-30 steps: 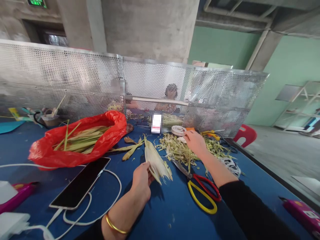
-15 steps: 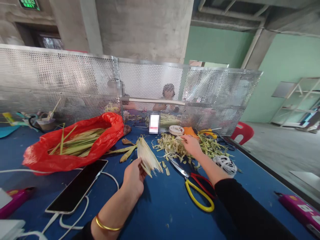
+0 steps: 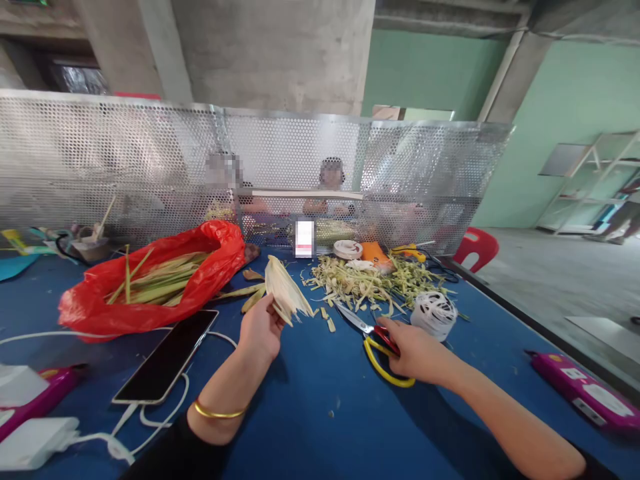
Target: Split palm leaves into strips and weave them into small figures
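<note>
My left hand (image 3: 260, 327) is closed on a bundle of pale leaf strips (image 3: 283, 291), held a little above the blue table (image 3: 320, 427). A gold bangle circles that wrist. My right hand (image 3: 417, 350) lies on the red and yellow handles of the scissors (image 3: 373, 337), its fingers curled over them; the blades point toward the far left. Just beyond lie a heap of cut leaf scraps (image 3: 370, 283) and a ball of white string (image 3: 433, 313).
A red plastic bag (image 3: 150, 283) of green leaves lies at the left, with a phone (image 3: 167, 363) on a white cable in front of it. A purple tool (image 3: 583, 397) sits at the right edge. A perforated metal screen (image 3: 150, 160) closes the far side, with people behind it.
My right hand has pulled back from the scrap heap and come down onto the scissor handles. My left hand with the leaf bundle has lifted slightly.
</note>
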`<state>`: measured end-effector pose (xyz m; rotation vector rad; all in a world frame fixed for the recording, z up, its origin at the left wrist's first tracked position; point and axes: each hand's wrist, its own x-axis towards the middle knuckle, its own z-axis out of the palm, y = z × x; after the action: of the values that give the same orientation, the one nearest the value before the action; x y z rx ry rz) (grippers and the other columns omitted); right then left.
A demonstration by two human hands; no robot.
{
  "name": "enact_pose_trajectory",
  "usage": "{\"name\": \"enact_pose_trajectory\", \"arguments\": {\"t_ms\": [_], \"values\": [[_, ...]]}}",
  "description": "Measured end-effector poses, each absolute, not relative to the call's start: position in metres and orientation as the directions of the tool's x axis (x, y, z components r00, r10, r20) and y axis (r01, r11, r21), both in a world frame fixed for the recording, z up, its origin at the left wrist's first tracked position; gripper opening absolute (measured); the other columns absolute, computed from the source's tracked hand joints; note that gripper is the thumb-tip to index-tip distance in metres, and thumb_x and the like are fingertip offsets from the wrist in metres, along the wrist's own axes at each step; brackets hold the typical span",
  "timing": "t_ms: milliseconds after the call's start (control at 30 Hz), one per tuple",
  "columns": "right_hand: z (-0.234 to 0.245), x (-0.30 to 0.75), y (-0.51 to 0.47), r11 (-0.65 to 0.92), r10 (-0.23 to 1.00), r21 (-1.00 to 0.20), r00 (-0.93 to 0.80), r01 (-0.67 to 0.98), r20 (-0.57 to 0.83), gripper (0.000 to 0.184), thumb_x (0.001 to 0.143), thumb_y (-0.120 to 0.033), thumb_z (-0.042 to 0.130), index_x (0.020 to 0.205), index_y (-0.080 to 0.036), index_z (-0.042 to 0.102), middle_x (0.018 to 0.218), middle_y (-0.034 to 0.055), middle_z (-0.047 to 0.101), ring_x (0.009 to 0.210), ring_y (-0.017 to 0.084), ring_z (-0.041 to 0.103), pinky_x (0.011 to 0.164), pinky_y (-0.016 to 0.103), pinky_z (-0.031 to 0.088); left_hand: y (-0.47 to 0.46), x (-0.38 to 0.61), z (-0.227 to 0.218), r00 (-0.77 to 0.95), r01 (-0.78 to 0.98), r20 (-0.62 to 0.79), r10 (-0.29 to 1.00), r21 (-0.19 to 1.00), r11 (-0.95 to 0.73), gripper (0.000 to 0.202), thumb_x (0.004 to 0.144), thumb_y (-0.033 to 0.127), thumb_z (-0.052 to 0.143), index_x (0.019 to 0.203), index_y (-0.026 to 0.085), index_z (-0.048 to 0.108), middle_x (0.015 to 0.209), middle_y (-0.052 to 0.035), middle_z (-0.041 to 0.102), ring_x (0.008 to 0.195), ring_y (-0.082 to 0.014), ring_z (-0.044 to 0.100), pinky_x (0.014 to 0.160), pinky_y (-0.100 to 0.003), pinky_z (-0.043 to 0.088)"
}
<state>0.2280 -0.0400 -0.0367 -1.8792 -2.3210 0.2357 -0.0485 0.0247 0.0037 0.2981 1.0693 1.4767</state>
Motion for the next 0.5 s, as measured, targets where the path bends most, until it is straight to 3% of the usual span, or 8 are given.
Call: {"name": "enact_pose_trajectory", "arguments": {"t_ms": [167,267,400,500], "values": [[-0.029,0.227,-0.038,0.049,0.997,-0.581,-0.074,0.812,-0.019,0.066,0.071,-0.016,0.051,0.136,-0.016,0.039,0.077,0.003,0.064,0.061,0.016,0.057,0.054,0.025,0.04,0.032,-0.061,0.011,-0.266,-0.672,-0.357,0.896,0.735,0.093,0.019,0.087,0.011,0.045,0.073,0.013,0.058,0.053,0.0021,0.058,0.043,-0.0075,0.056,0.044,-0.017,0.043],[-0.023,0.216,-0.041,0.054,0.985,-0.78,-0.162,0.624,-0.062,0.052,0.074,-0.019,0.054,0.127,-0.02,0.051,0.085,0.0024,0.065,0.068,0.015,0.059,0.058,0.025,0.044,0.035,-0.063,0.009,-0.275,-0.675,-0.368,0.888,0.731,0.094,0.02,0.087,0.011,0.045,0.073,0.012,0.058,0.051,0.002,0.058,0.041,-0.0078,0.055,0.043,-0.017,0.042],[-0.028,0.19,-0.037,-0.01,0.916,-0.889,-0.353,0.458,-0.192,0.045,0.07,-0.02,0.062,0.115,-0.02,0.061,0.086,0.0013,0.068,0.071,0.014,0.061,0.062,0.023,0.046,0.034,-0.059,0.006,-0.258,-0.666,-0.404,0.878,0.732,0.141,0.018,0.087,0.011,0.046,0.074,0.011,0.059,0.052,0.0005,0.059,0.041,-0.0089,0.055,0.042,-0.019,0.044],[-0.034,0.174,-0.02,-0.102,0.919,-0.898,-0.305,0.428,-0.249,0.034,0.068,-0.017,0.063,0.101,-0.019,0.069,0.075,-0.0005,0.067,0.062,0.01,0.058,0.055,0.019,0.042,0.032,-0.056,0.005,-0.235,-0.649,-0.422,0.876,0.739,0.182,0.018,0.087,0.011,0.046,0.075,0.011,0.06,0.052,-0.0001,0.06,0.04,-0.0094,0.055,0.04,-0.019,0.043]]}}
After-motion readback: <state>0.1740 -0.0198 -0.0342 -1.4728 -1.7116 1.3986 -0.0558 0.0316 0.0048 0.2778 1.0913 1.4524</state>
